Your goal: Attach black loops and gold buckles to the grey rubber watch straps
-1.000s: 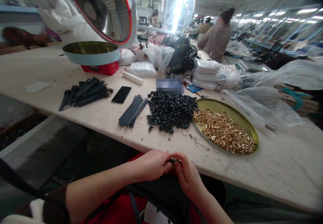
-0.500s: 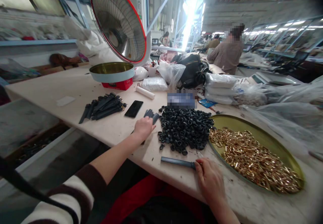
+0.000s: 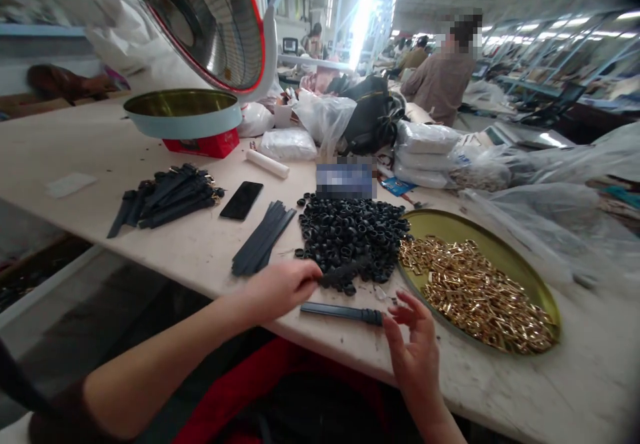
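Observation:
A dark strip of strap (image 3: 345, 271), smeared by motion, is pinched in my left hand (image 3: 286, 287) just over the near edge of a heap of black strap loops (image 3: 353, 231). My right hand (image 3: 414, 341) has its fingers spread, with the thumb by the right end of a dark strap (image 3: 335, 311) lying near the table's front edge. Black loops ring that strap close to its right end; whether the thumb touches it I cannot tell. A fanned stack of dark strips (image 3: 263, 237) lies left of the heap.
Gold buckle parts (image 3: 485, 297) fill an oval tray (image 3: 453, 221) on the right. Left of the strips are a phone (image 3: 242, 200) and a pile of finished-looking straps (image 3: 167, 197). A red-rimmed heater (image 3: 210, 24), a round tin (image 3: 185, 121) and plastic bags stand behind.
My left hand has moved right and toward me from the stack of strips, carrying one strip. My right hand has lifted and spread its fingers. The view has shifted right.

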`<move>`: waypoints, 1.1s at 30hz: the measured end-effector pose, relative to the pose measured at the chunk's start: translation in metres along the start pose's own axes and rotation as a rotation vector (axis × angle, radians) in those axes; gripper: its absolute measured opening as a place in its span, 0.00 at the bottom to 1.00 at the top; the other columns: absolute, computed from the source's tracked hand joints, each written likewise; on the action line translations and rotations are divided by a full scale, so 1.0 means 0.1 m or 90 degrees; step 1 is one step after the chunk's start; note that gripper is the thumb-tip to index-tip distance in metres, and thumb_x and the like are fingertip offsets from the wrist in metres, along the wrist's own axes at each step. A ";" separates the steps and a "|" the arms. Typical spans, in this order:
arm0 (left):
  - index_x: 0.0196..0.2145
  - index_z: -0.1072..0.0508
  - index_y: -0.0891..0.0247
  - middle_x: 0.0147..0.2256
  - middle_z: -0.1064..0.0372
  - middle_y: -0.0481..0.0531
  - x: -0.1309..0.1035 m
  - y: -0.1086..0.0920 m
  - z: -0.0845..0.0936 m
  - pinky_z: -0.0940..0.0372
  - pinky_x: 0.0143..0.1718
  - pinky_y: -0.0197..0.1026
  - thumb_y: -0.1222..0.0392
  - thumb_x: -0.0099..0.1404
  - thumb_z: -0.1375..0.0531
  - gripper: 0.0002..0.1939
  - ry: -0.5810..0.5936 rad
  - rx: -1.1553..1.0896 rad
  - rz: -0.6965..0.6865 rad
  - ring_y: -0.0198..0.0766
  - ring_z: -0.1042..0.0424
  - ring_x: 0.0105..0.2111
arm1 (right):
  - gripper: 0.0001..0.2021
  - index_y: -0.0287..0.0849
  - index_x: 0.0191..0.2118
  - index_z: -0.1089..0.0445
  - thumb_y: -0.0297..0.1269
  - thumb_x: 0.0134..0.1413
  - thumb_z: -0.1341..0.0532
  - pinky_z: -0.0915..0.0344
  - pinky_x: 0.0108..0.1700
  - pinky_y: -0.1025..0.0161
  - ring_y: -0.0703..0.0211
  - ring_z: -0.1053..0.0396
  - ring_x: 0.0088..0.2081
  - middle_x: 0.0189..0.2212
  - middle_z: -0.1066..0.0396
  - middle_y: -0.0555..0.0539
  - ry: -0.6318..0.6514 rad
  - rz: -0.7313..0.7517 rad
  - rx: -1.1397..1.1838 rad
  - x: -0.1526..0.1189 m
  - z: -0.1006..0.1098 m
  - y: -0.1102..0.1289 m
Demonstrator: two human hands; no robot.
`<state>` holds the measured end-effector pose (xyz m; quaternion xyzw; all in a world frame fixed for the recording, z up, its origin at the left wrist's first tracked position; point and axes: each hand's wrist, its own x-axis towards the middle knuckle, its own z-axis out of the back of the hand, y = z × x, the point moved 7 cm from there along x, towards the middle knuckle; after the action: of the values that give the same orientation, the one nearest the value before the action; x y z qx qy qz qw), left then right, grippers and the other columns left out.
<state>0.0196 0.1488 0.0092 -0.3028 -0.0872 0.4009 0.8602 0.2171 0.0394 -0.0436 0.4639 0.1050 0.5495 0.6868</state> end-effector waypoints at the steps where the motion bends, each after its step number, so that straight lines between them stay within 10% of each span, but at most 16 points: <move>1: 0.36 0.30 0.60 0.33 0.30 0.49 -0.08 -0.14 -0.12 0.42 0.34 0.34 0.61 0.60 0.49 0.10 0.059 -0.026 -0.036 0.37 0.33 0.34 | 0.20 0.41 0.50 0.43 0.44 0.53 0.46 0.36 0.38 0.57 0.56 0.34 0.34 0.39 0.34 0.42 0.035 -0.017 0.046 -0.01 -0.01 0.06; 5: 0.32 0.28 0.60 0.30 0.30 0.49 -0.32 -0.33 -0.30 0.45 0.29 0.34 0.62 0.56 0.47 0.08 0.139 -0.006 -0.052 0.38 0.34 0.30 | 0.09 0.43 0.35 0.34 0.42 0.52 0.44 0.38 0.31 0.64 0.60 0.35 0.27 0.25 0.33 0.50 0.196 -0.051 0.122 -0.10 -0.02 0.24; 8: 0.27 0.29 0.61 0.25 0.32 0.48 -0.41 -0.20 -0.13 0.47 0.25 0.34 0.60 0.54 0.45 0.05 0.112 0.007 0.006 0.36 0.36 0.26 | 0.11 0.42 0.32 0.34 0.45 0.50 0.44 0.40 0.28 0.65 0.61 0.37 0.25 0.22 0.36 0.51 0.150 -0.150 0.166 -0.18 0.14 0.11; 13: 0.28 0.33 0.64 0.22 0.36 0.45 -0.44 -0.09 0.07 0.45 0.25 0.32 0.55 0.54 0.43 0.10 -0.030 -0.377 0.090 0.32 0.38 0.24 | 0.09 0.41 0.27 0.37 0.41 0.49 0.44 0.44 0.26 0.68 0.64 0.42 0.24 0.20 0.40 0.53 0.281 -0.188 0.182 -0.52 -0.04 0.21; 19: 0.29 0.36 0.66 0.23 0.38 0.44 -0.34 -0.24 -0.56 0.43 0.22 0.31 0.53 0.51 0.40 0.14 -0.021 -0.678 0.170 0.27 0.40 0.20 | 0.06 0.41 0.27 0.35 0.35 0.52 0.46 0.43 0.28 0.69 0.63 0.39 0.27 0.25 0.36 0.52 0.551 -0.047 0.221 -0.77 -0.39 0.84; 25: 0.27 0.36 0.66 0.20 0.39 0.42 -0.29 -0.22 -0.81 0.45 0.21 0.30 0.54 0.49 0.38 0.14 0.051 -0.720 0.278 0.26 0.40 0.19 | 0.12 0.39 0.38 0.34 0.39 0.57 0.51 0.39 0.38 0.61 0.55 0.34 0.36 0.33 0.32 0.44 0.182 0.060 -0.143 0.39 0.04 0.14; 33: 0.27 0.37 0.66 0.20 0.41 0.41 -0.09 -0.06 -0.86 0.49 0.20 0.29 0.58 0.49 0.39 0.11 0.066 -0.787 0.352 0.25 0.42 0.18 | 0.07 0.41 0.32 0.30 0.32 0.51 0.46 0.42 0.34 0.60 0.55 0.35 0.31 0.30 0.34 0.44 0.262 0.129 -0.323 0.83 -0.32 -0.30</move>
<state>0.0510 0.1005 -0.0556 -0.7689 -0.1783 0.4675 0.3981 0.2467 0.1282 -0.0535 0.1655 0.0549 0.7058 0.6866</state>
